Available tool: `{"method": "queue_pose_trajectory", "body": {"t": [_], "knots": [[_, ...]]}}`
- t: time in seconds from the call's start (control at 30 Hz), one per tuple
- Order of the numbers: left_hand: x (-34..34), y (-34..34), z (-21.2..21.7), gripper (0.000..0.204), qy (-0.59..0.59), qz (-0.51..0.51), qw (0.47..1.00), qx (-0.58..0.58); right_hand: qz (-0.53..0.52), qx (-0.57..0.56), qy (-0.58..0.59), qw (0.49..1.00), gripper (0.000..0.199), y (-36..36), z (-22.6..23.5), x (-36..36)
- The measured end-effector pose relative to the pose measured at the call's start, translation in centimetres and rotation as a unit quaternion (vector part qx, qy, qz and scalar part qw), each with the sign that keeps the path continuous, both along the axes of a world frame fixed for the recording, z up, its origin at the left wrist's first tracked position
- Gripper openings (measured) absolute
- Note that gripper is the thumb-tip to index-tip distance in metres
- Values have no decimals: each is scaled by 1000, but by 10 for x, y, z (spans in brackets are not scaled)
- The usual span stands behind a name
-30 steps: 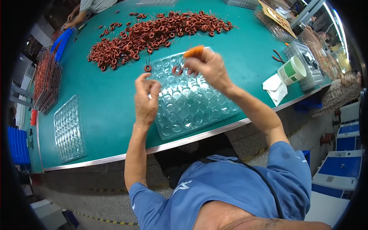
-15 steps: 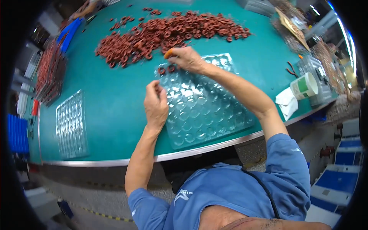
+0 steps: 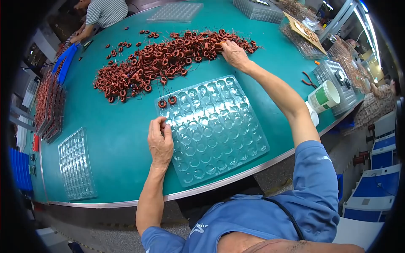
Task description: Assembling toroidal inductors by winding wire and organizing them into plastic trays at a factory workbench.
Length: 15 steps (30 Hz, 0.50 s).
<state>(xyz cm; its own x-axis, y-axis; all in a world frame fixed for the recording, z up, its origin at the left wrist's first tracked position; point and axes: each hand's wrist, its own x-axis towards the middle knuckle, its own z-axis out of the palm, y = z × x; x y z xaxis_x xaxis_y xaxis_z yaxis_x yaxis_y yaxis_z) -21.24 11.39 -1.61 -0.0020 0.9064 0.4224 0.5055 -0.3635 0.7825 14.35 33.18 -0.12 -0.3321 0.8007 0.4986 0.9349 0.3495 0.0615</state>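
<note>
Two wound copper coils (image 3: 167,101) sit in the top-left pockets of the clear blister tray (image 3: 219,139) in front of me, their thin leads sticking up toward the pile; the rest of the tray's round pockets that I can see hold nothing. My left hand (image 3: 160,141) rests on the tray's left edge, fingers curled together with the tips pressed against the plastic rim, not gripping any coil that I can make out. My right hand (image 3: 233,54) is stretched far across the green table (image 3: 118,143), fingers bunched down into the right end of the big heap of reddish-brown coils (image 3: 164,59); whether it has one pinched I cannot tell, since the fingertips are buried among the coils. The heap spreads in a long band beyond the tray, with a few loose coils scattered at its upper left. A second, empty-looking clear tray (image 3: 76,164) lies well off to my left near the table's edge, and another clear tray (image 3: 175,12) sits at the far side. To my right, near the table rim, stands a green and white cup (image 3: 324,96), with a grey basket (image 3: 337,76) just beyond it. At the far left corner another person in a striped shirt (image 3: 105,12) leans over the table beside a blue bin (image 3: 64,63).
</note>
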Motion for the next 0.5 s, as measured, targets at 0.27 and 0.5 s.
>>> {"method": "queue_pose_trajectory", "body": {"t": [0.27, 0.5], "knots": [[-6, -2, -1, 15, 17, 8, 1000, 9, -34, 10, 469, 882, 23, 7, 28, 18], [-6, -12, 12, 16, 15, 23, 999, 32, -18, 16, 522, 852, 20, -18, 36, 40]]}}
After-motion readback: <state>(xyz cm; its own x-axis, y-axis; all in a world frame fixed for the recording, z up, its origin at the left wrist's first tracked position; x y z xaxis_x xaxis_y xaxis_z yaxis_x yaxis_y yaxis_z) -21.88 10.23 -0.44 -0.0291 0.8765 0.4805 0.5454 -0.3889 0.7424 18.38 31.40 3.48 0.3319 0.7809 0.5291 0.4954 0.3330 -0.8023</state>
